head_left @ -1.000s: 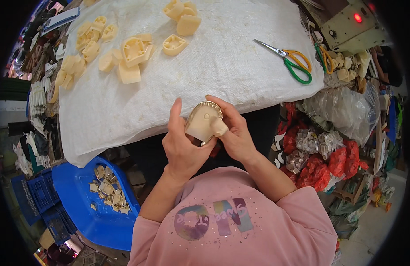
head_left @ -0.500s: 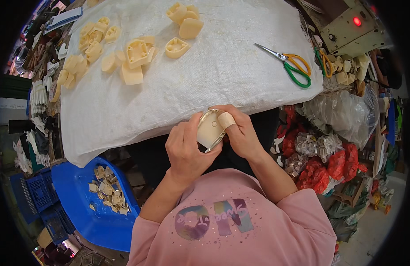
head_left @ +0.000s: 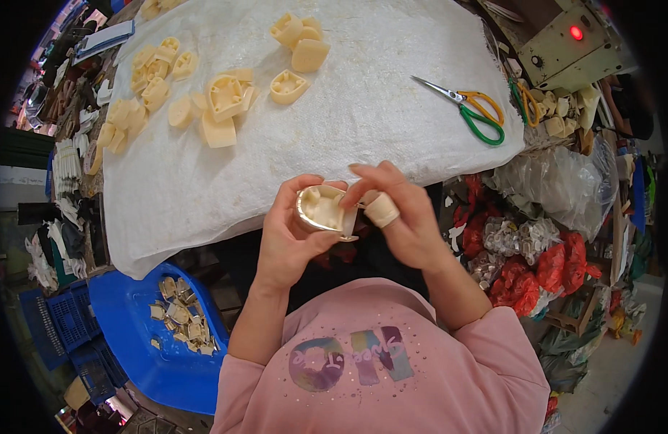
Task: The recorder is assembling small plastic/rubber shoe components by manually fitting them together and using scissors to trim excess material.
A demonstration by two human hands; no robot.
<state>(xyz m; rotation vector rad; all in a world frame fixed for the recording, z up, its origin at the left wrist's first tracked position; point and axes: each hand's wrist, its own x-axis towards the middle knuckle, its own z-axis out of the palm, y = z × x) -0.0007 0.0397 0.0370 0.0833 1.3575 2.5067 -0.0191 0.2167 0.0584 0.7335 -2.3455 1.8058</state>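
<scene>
Just off the near edge of the sheet, my left hand (head_left: pixel 289 235) grips a hollow cream plastic piece (head_left: pixel 321 205) with a shiny metallic rim. Its open side faces up, showing moulded posts inside. My right hand (head_left: pixel 410 217) is at the piece's right side, index finger bent onto its wall and thumb close by. A pale wrap (head_left: pixel 382 210) covers that thumb. The right fingertips are slightly blurred. Beyond the hands, similar cream plastic pieces (head_left: pixel 225 98) lie in clusters on the white woven sheet (head_left: pixel 334 137).
Scissors (head_left: pixel 468 108) with orange and green handles lie at the sheet's right. A blue basin (head_left: pixel 142 354) at lower left holds several metallic-edged pieces. Red plastic bags (head_left: pixel 515 286) and clear plastic (head_left: pixel 565 188) crowd the right. A metal box (head_left: pixel 572 47) with a red light stands far right.
The piece has been turned so its hollow side shows, and has shifted slightly left with my left hand. My right thumb has come off its face, and the right fingers have moved over its edge.
</scene>
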